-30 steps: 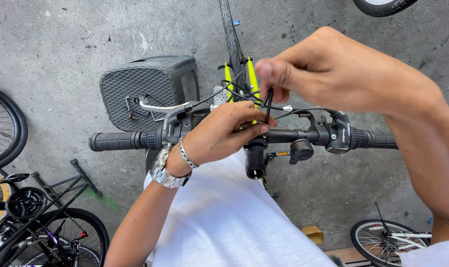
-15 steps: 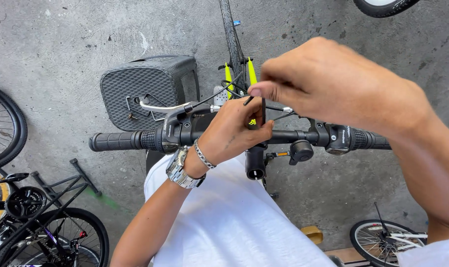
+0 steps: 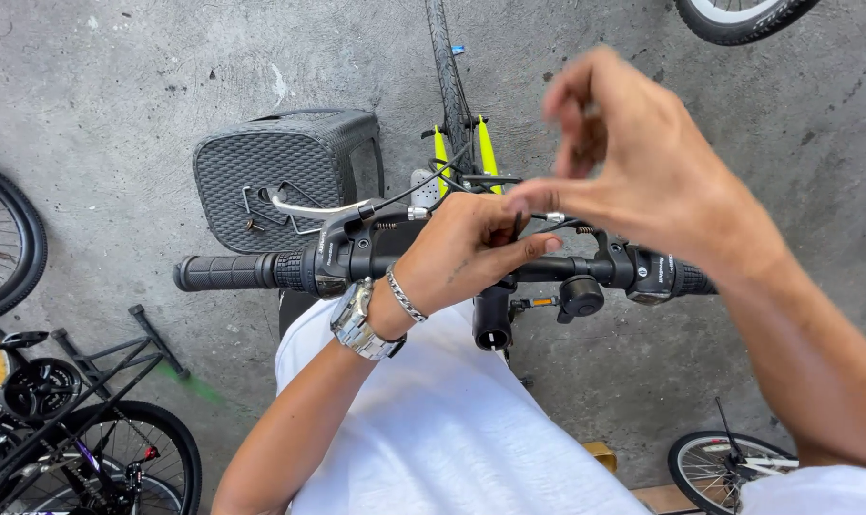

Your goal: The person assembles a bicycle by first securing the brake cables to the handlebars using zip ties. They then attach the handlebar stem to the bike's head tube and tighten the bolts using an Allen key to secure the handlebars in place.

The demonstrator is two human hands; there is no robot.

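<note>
Across the middle of the scene the black handlebar runs left to right, its long axis nearly level: the rubber grip points left, the right end is hidden under the right forearm. Beyond the grip, on the far side of the bar, stands a dark woven stool; the silver brake lever reaches left over it from its clamp.

At the bar's centre the left hand, with a watch and a chain bracelet on its wrist, is closed loosely over the stem area, fingertips pinched on the thin black cables that loop toward the yellow fork. It sits about where it did half a second ago.

What changed is the right hand: it has risen off the bar and swung right, and is blurred with motion. Thumb and forefinger seem pinched on a thin cable end, though the blur leaves that uncertain. By my judgement, the cable is being drawn taut or threaded, with the bike's front wheel pointing straight away.
</note>
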